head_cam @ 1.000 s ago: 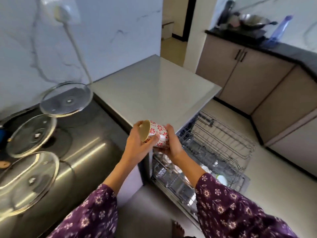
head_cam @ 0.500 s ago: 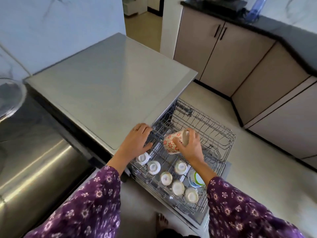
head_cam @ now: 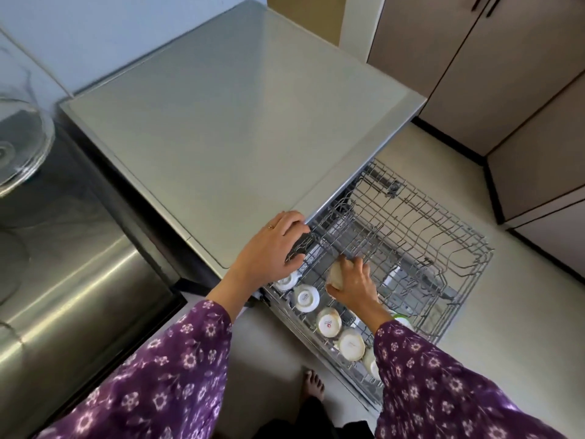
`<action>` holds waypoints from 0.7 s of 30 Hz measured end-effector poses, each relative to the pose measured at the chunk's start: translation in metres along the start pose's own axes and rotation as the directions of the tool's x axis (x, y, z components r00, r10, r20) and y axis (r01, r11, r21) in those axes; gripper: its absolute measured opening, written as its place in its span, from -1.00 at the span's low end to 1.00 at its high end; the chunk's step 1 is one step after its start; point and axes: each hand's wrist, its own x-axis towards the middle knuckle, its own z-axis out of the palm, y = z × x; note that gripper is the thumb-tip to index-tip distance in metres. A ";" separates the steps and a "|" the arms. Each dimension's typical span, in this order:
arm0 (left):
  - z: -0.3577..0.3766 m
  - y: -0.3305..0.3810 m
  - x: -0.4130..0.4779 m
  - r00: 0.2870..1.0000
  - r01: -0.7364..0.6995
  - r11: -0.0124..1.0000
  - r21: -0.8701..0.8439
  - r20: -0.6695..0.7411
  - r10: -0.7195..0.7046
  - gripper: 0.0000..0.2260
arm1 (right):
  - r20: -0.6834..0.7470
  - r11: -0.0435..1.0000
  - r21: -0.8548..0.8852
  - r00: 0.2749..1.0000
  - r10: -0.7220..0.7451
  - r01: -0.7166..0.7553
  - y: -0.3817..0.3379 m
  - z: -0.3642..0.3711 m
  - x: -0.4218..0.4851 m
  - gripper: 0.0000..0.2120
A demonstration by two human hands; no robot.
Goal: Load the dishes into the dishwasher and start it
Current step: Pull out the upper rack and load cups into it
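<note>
The dishwasher's wire upper rack is pulled out to the right of its flat grey top. Several cups stand upside down along the rack's near row. My right hand is down in the rack, wrapped around a cup whose pale base shows; its pattern is hidden by my fingers. My left hand rests on the front corner of the dishwasher top, fingers curled over the edge onto the rack's rim.
A steel appliance stands to the left with a glass lid on it. Beige cabinets line the right side. My bare foot is on the floor beside the dishwasher door.
The view tilted down toward the rack. My right hand carried the patterned cup from in front of me down into the rack. My left hand let go of it and moved to the dishwasher's edge.
</note>
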 end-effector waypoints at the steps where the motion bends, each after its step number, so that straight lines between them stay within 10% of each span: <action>1: 0.001 0.000 0.000 1.000 0.002 1.000 -0.003 0.002 -0.002 -0.65 | 0.005 1.000 -0.013 1.000 -0.005 0.005 0.001 0.005 0.002 -0.17; 21: 0.003 0.001 -0.002 0.998 0.006 1.000 0.025 -0.070 -0.004 -0.66 | 0.039 0.995 -0.100 0.999 -0.012 0.016 0.009 0.037 0.020 -0.13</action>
